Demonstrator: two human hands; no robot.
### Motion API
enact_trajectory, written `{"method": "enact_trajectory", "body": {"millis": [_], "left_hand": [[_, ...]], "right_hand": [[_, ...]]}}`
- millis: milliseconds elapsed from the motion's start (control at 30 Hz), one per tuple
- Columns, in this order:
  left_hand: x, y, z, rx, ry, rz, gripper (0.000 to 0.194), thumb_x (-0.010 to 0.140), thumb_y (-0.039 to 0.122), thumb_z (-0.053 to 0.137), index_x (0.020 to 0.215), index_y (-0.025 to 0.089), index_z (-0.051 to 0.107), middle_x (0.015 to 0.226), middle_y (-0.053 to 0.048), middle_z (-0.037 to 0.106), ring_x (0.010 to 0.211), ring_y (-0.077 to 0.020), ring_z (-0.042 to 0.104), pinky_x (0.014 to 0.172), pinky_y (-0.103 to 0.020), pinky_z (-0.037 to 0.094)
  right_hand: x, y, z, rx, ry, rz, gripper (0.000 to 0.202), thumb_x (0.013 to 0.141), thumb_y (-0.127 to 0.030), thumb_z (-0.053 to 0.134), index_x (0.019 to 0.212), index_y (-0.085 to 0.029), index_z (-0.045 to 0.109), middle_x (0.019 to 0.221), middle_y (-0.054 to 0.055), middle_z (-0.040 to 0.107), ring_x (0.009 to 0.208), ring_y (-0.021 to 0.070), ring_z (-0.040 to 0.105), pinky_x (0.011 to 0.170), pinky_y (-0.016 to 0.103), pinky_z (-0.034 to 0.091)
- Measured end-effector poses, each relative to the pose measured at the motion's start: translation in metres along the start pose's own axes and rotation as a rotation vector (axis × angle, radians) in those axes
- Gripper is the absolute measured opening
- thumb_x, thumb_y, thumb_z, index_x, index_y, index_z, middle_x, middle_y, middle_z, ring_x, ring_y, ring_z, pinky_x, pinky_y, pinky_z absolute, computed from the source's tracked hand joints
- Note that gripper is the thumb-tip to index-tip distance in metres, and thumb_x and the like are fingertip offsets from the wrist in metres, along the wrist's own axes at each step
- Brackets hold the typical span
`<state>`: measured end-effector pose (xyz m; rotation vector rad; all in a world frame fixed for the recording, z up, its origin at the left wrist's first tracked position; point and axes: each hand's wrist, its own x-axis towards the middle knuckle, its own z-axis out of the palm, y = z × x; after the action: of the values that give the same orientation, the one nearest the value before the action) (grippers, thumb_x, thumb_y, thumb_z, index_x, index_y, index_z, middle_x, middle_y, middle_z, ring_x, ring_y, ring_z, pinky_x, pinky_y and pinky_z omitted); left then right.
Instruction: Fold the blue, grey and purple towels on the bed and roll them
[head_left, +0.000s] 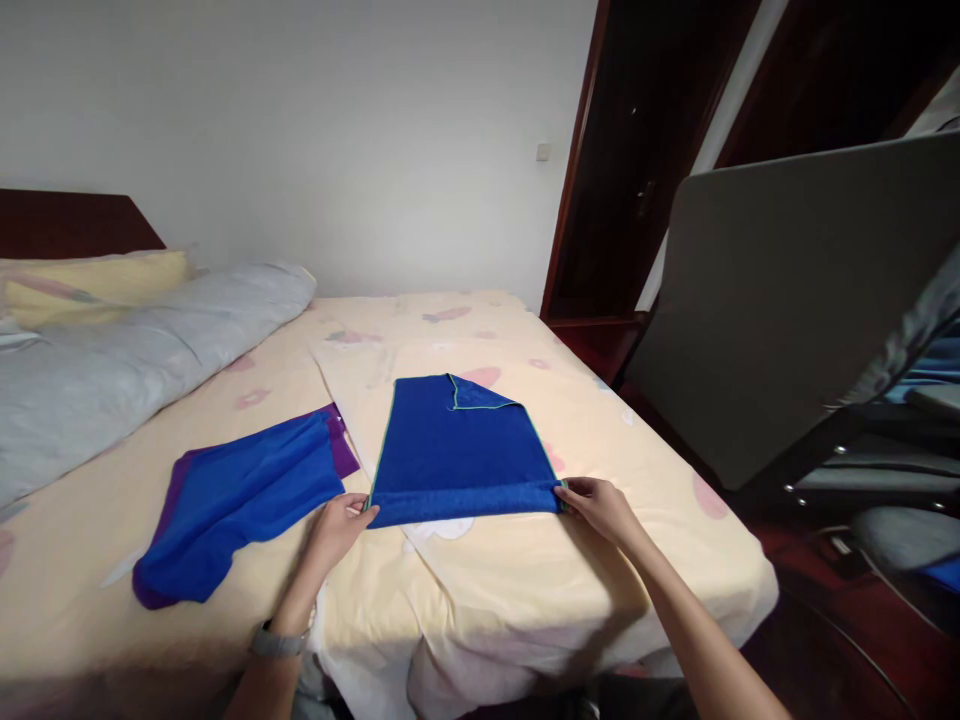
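Blue cloth point(461, 440) with green edging lies flat on the bed point(517, 580), stretching away from the person, its near edge rolled into a crosswise band whose left end the left hand point(341, 528) pinches and right end the right hand point(602, 508) pinches.

A bed point(480, 590) with a pale yellow patterned sheet (rumpled near the front), under blue cloths point(457, 440), purple fabric point(345, 450), bedding point(165, 340).

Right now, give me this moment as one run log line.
left hand: pinching near corner of green-edged blue cloth | right hand: pinching opposite near corner | cloth: near edge folded over, far corner flipped
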<state>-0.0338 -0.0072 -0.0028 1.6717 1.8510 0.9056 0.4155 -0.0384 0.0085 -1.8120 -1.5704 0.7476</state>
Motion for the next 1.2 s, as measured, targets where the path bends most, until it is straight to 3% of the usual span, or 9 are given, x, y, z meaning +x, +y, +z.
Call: {"method": "enact_trajectory", "body": {"millis": [100, 267, 467, 567, 667, 767, 867, 1067, 1200], "left_hand": [[0.002, 0.003, 0.000, -0.003, -0.016, -0.004, 0.045, 0.072, 0.059, 0.064, 0.084, 0.016, 0.072, 0.081, -0.009, 0.078, 0.079, -0.0265, 0.073, 0.067, -0.029, 0.051], [0.004, 0.004, 0.004, -0.039, -0.050, -0.002, 0.044, 0.071, 0.060, 0.064, 0.075, 0.017, 0.069, 0.065, -0.003, 0.073, 0.067, -0.0226, 0.069, 0.058, -0.025, 0.045], [0.004, 0.005, 0.005, -0.170, -0.055, 0.025, 0.055, 0.064, 0.069, 0.066, 0.080, 0.016, 0.064, 0.074, -0.004, 0.072, 0.072, -0.0216, 0.070, 0.062, -0.026, 0.050], [0.004, 0.010, 0.003, -0.220, -0.028, 0.023, 0.060, 0.059, 0.073, 0.068, 0.080, 0.017, 0.061, 0.071, -0.004, 0.071, 0.071, -0.0215, 0.069, 0.061, -0.027, 0.051], [0.001, 0.020, 0.000, -0.263, -0.008, 0.027, 0.061, 0.058, 0.075, 0.069, 0.078, 0.017, 0.060, 0.071, -0.005, 0.070, 0.073, -0.0215, 0.069, 0.065, -0.028, 0.052], [-0.010, 0.029, -0.004, -0.320, 0.016, 0.029, 0.057, 0.062, 0.072, 0.069, 0.076, 0.017, 0.060, 0.069, -0.004, 0.069, 0.069, -0.0196, 0.067, 0.061, -0.026, 0.050], [-0.026, 0.029, -0.007, -0.320, 0.008, 0.023, 0.050, 0.069, 0.067, 0.066, 0.072, 0.019, 0.056, 0.058, 0.002, 0.061, 0.058, -0.0157, 0.061, 0.051, -0.023, 0.044], [-0.048, 0.018, -0.005, -0.165, -0.077, -0.096, 0.042, 0.068, 0.059, 0.067, 0.081, 0.022, 0.052, 0.063, 0.005, 0.060, 0.043, -0.0135, 0.058, 0.048, -0.026, 0.045], [-0.049, 0.020, -0.013, -0.308, -0.132, -0.118, 0.047, 0.066, 0.057, 0.069, 0.089, 0.024, 0.045, 0.061, 0.009, 0.057, 0.041, -0.0135, 0.057, 0.044, -0.024, 0.042]], "right_hand": [[0.003, 0.000, 0.002, 0.125, -0.065, 0.031, 0.040, 0.081, -0.055, 0.057, 0.066, -0.018, 0.065, 0.055, 0.001, 0.062, 0.055, 0.0171, 0.059, 0.054, 0.025, 0.039], [0.006, -0.002, 0.006, 0.367, -0.125, 0.121, 0.042, 0.071, -0.058, 0.065, 0.063, -0.017, 0.058, 0.051, -0.002, 0.053, 0.049, 0.0118, 0.047, 0.050, 0.023, 0.034], [0.004, -0.002, 0.006, 0.424, -0.135, 0.146, 0.044, 0.076, -0.060, 0.059, 0.063, -0.020, 0.047, 0.050, -0.003, 0.048, 0.045, 0.0100, 0.042, 0.046, 0.022, 0.030], [0.006, 0.002, 0.008, 0.338, -0.095, 0.128, 0.038, 0.085, -0.055, 0.047, 0.074, -0.019, 0.054, 0.047, -0.003, 0.049, 0.041, 0.0121, 0.043, 0.044, 0.023, 0.030], [0.011, 0.006, 0.007, 0.189, -0.036, 0.050, 0.041, 0.089, -0.051, 0.039, 0.076, -0.018, 0.060, 0.049, 0.002, 0.055, 0.048, 0.0183, 0.053, 0.049, 0.027, 0.038], [0.011, 0.005, 0.003, 0.124, 0.059, -0.011, 0.041, 0.089, -0.047, 0.040, 0.084, -0.017, 0.066, 0.075, 0.010, 0.071, 0.077, 0.0265, 0.067, 0.069, 0.031, 0.047], [0.004, 0.003, 0.000, 0.036, 0.130, -0.031, 0.043, 0.092, -0.042, 0.036, 0.104, -0.016, 0.069, 0.107, 0.013, 0.073, 0.105, 0.0295, 0.065, 0.086, 0.033, 0.046], [-0.018, -0.002, -0.001, -0.274, -0.064, 0.005, 0.042, 0.097, -0.031, 0.031, 0.092, -0.017, 0.070, 0.093, 0.013, 0.074, 0.091, 0.0298, 0.069, 0.075, 0.031, 0.044], [-0.024, -0.002, -0.006, -0.283, -0.024, 0.071, 0.036, 0.096, -0.028, 0.040, 0.126, -0.018, 0.057, 0.087, 0.008, 0.073, 0.087, 0.0262, 0.068, 0.070, 0.028, 0.042]]}}
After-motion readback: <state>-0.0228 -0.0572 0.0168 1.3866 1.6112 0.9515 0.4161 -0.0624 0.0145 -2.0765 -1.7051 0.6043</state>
